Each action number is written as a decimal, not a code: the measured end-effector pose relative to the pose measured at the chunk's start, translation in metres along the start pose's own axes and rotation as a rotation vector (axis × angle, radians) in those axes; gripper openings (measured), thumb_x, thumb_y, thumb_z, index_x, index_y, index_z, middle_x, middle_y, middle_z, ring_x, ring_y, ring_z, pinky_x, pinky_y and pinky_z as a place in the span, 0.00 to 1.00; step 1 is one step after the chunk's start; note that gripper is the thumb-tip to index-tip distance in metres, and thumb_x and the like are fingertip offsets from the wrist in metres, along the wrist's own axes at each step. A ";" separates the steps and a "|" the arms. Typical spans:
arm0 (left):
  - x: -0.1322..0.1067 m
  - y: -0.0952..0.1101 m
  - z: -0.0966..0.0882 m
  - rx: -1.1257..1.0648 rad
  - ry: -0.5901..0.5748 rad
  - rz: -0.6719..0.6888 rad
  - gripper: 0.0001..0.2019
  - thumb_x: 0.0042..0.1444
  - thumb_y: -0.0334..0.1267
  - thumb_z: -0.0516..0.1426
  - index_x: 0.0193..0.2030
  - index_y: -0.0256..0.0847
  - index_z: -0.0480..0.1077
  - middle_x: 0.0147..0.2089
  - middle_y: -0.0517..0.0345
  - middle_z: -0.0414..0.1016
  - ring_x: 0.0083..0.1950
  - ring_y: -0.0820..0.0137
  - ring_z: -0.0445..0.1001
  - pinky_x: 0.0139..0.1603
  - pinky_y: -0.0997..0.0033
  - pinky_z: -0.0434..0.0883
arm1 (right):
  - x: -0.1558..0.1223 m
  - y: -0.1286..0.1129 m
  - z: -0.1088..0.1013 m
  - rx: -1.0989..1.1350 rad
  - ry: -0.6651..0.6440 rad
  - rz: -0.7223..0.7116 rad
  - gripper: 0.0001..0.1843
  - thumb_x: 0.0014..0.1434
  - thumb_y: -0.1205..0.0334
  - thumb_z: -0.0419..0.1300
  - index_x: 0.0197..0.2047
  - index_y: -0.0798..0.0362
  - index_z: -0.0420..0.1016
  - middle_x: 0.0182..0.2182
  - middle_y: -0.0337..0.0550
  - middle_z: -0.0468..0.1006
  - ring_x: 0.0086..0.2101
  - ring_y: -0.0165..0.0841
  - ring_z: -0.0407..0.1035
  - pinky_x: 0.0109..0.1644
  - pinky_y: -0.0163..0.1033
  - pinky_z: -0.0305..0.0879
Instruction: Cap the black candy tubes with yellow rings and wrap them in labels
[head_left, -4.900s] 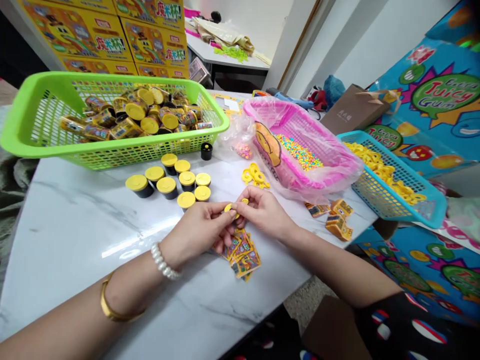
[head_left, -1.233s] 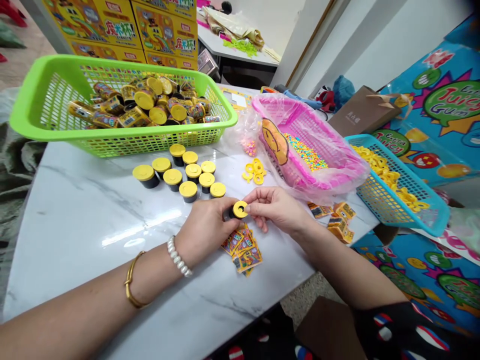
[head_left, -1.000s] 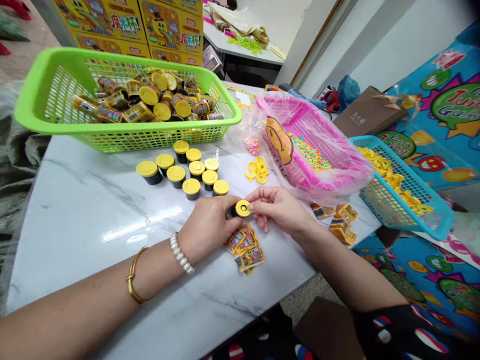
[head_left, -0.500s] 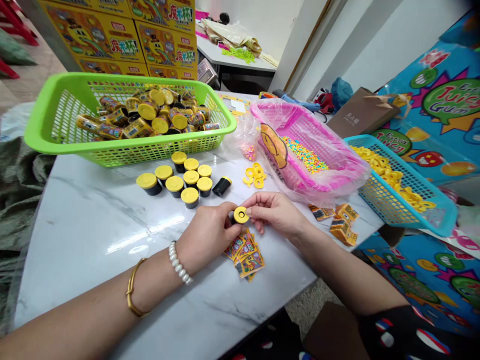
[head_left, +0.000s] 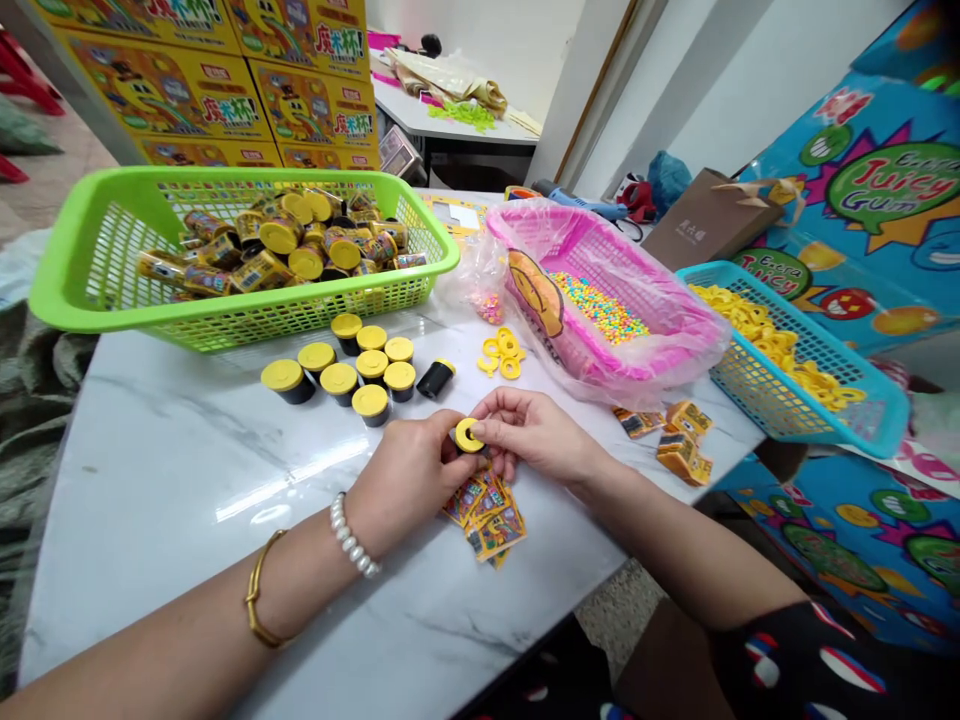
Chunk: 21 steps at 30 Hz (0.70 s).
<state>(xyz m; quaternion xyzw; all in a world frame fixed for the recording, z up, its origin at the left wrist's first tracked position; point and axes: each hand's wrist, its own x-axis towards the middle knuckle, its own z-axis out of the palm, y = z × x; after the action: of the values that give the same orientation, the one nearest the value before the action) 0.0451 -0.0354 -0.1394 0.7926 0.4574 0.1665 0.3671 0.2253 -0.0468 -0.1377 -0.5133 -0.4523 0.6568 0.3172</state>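
Observation:
My left hand is closed round a small black cup, mostly hidden by the fingers. On its top sits a yellow ring-shaped lid with a hole in the middle. The thumb and fingers of my right hand pinch this lid at its right side. Just below both hands lies a small pile of printed yellow labels. Several black cups with yellow lids stand upright to the left, and one black cup lies on its side. Loose yellow rings lie beyond my hands.
A green basket of wrapped cups stands at the back left. The pink basket, lined with plastic, holds colored candy beads. Yellow rings fill a blue basket at the right, near folded label bundles. Yellow cartons are stacked behind.
The view has shifted slightly, so most things sit a little further left. Both hands stay together at the cup, and the right fingers have shifted slightly on the lid.

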 end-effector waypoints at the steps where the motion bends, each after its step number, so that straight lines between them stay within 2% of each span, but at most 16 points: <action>1: 0.000 0.000 0.000 -0.005 -0.001 -0.005 0.08 0.53 0.38 0.59 0.40 0.39 0.75 0.25 0.61 0.77 0.23 0.72 0.71 0.26 0.75 0.61 | 0.000 0.000 0.000 -0.001 0.002 -0.011 0.17 0.52 0.53 0.68 0.37 0.56 0.70 0.15 0.32 0.72 0.15 0.24 0.67 0.17 0.26 0.64; 8: 0.000 0.001 0.000 -0.027 -0.014 -0.040 0.11 0.53 0.39 0.59 0.42 0.39 0.75 0.27 0.59 0.78 0.26 0.71 0.74 0.26 0.75 0.64 | -0.004 -0.001 -0.001 -0.004 0.024 -0.038 0.15 0.53 0.55 0.67 0.38 0.56 0.72 0.15 0.33 0.73 0.15 0.25 0.67 0.19 0.27 0.65; 13: -0.001 0.003 -0.003 -0.081 -0.057 -0.037 0.11 0.53 0.41 0.60 0.40 0.38 0.74 0.26 0.59 0.77 0.25 0.71 0.74 0.24 0.76 0.65 | -0.005 0.000 0.000 -0.082 0.055 -0.078 0.14 0.54 0.56 0.66 0.38 0.56 0.72 0.16 0.32 0.72 0.16 0.24 0.67 0.21 0.28 0.65; 15: -0.001 0.005 -0.005 -0.222 -0.129 -0.091 0.14 0.55 0.45 0.59 0.42 0.38 0.73 0.25 0.59 0.76 0.24 0.71 0.74 0.21 0.76 0.66 | -0.004 0.000 0.001 -0.117 0.064 -0.094 0.13 0.54 0.57 0.65 0.38 0.56 0.71 0.17 0.31 0.72 0.17 0.24 0.67 0.21 0.28 0.65; 17: -0.001 0.009 -0.007 -0.454 -0.218 -0.214 0.16 0.58 0.49 0.56 0.44 0.37 0.70 0.25 0.58 0.76 0.22 0.70 0.74 0.18 0.76 0.66 | -0.003 0.000 0.001 -0.145 0.059 -0.090 0.11 0.56 0.58 0.64 0.37 0.55 0.70 0.18 0.31 0.71 0.17 0.23 0.67 0.21 0.28 0.65; 19: 0.001 0.013 -0.010 -0.678 -0.269 -0.355 0.15 0.62 0.48 0.53 0.43 0.37 0.68 0.26 0.57 0.76 0.21 0.70 0.75 0.16 0.76 0.68 | -0.004 -0.002 0.002 -0.160 0.048 -0.076 0.08 0.57 0.60 0.62 0.38 0.55 0.69 0.18 0.31 0.70 0.18 0.24 0.67 0.21 0.28 0.64; 21: 0.004 0.017 -0.013 -0.805 -0.269 -0.451 0.11 0.63 0.45 0.53 0.40 0.38 0.67 0.26 0.57 0.77 0.23 0.71 0.76 0.21 0.75 0.72 | -0.005 -0.006 0.002 -0.162 0.046 -0.081 0.08 0.58 0.61 0.60 0.39 0.55 0.68 0.18 0.30 0.69 0.17 0.23 0.66 0.21 0.27 0.64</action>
<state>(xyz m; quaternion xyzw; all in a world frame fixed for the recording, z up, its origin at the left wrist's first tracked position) 0.0489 -0.0318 -0.1183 0.4830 0.4655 0.1425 0.7278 0.2244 -0.0489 -0.1299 -0.5335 -0.5169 0.5929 0.3110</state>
